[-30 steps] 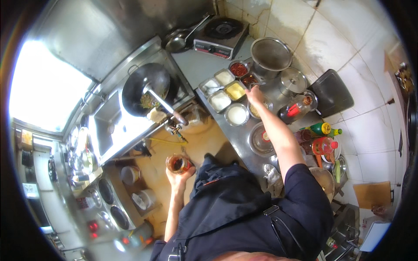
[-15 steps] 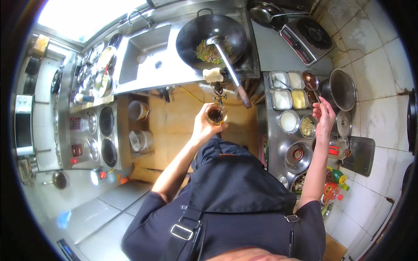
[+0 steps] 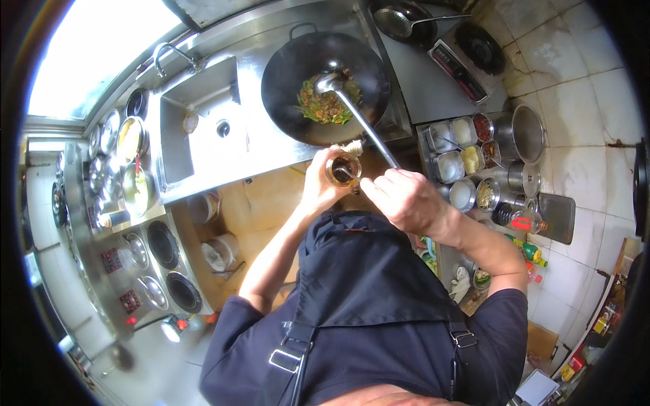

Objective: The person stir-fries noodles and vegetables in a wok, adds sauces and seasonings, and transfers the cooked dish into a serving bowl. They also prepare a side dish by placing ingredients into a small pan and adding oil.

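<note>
White wall tiles [image 3: 575,101] stand on your right side, and a steel sink [image 3: 210,142] is in front of you, to the left. Your left hand [image 3: 319,185] has its fingers wrapped around a glass jar [image 3: 355,164] with dark stuff [image 3: 340,164] inside — you hold it in front of your dark apron [image 3: 372,271], close to the big black wok [image 3: 284,81]. Your right hand [image 3: 409,201] has its fingers bent in, pinching what looks like a thin spoon [image 3: 350,174], with its tip in the jar's mouth. Green and brown food [image 3: 317,105] lies in the wok, and a ladle [image 3: 365,125] rests on it — its long handle goes behind your right hand, so the end is hidden.
</note>
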A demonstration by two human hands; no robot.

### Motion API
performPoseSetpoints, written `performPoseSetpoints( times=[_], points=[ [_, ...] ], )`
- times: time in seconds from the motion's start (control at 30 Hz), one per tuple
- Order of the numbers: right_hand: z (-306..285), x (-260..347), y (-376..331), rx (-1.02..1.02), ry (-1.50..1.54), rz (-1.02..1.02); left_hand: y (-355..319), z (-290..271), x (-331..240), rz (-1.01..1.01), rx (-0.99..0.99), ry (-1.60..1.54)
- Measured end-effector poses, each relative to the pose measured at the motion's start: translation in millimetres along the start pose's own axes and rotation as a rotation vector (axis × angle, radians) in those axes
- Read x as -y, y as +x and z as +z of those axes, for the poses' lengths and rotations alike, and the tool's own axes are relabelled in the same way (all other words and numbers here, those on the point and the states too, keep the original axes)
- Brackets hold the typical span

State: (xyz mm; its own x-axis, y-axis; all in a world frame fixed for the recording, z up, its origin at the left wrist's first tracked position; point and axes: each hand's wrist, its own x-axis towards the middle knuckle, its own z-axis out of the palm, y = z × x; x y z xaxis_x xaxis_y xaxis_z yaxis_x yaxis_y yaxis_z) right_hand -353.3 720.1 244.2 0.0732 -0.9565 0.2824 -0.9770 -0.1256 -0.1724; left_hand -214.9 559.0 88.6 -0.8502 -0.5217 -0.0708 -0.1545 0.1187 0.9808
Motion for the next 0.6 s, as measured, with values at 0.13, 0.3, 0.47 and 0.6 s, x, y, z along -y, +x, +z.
performPoseSetpoints(
  times=[0.13, 0.3, 0.47, 0.6],
  points=[
    [9, -19, 17, -0.075, 0.124, 0.049, 18, -24, 4, 0.102, 0.002, 0.131],
    [22, -45, 29, -0.057, 0.188, 0.046, 44, -28, 8, 0.15, -0.085, 0.212],
    [21, -68, 21, -0.267, 0.511, 0.334, 64, -21, 17, 0.141, -0.229, 0.35],
    [37, -98, 17, -0.193, 1.191, 0.949, 83, -12, 29, 0.028, -0.345, 0.328]
  ],
)
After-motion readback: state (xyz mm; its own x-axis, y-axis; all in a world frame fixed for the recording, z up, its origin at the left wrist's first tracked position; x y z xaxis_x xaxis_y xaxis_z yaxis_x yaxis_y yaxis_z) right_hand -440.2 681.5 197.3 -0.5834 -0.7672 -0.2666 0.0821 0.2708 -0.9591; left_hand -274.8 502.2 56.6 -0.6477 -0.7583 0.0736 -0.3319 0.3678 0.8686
